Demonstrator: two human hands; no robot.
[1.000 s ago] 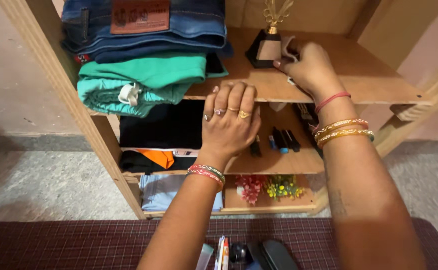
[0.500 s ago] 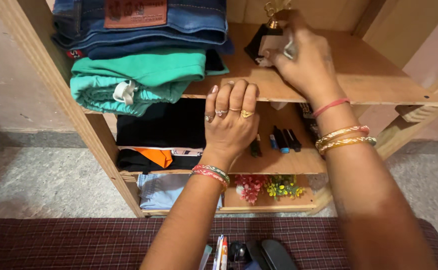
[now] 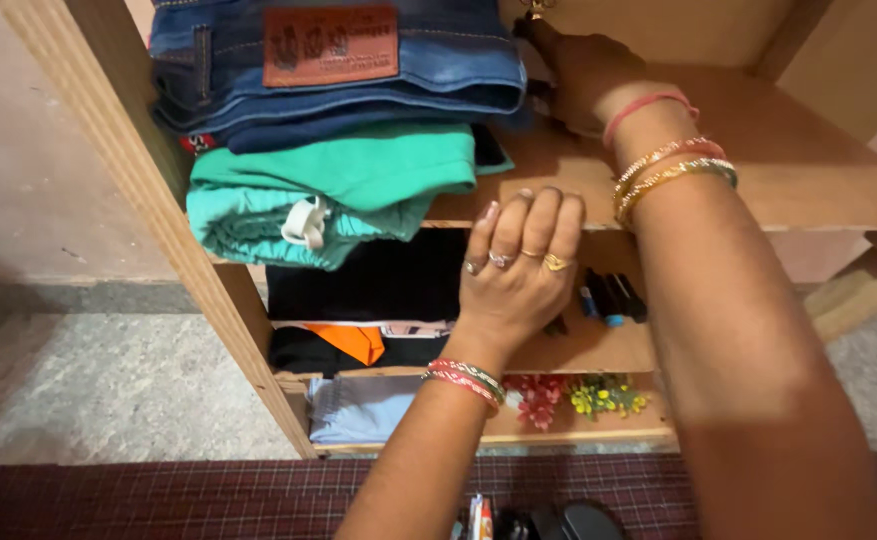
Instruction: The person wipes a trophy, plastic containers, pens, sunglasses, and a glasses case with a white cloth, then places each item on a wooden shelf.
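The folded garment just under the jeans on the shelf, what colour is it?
Green, a teal shade: the folded garment beneath the jeans, clearest in the head view.

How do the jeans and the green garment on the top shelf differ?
The jeans are dark blue denim with a brown patch; the green garment is plain soft cloth with a white drawstring. The jeans lie on top of the stack; the green garment lies lower and overhangs the top shelf edge. Both are folded, left of the left hand.

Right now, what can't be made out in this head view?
- Trophy: cut off by the top edge; its base is hidden behind the right hand.
- Right hand's grip: fingers face away, unreadable.
- Dark items on the middle shelf: partly hidden by the left hand.
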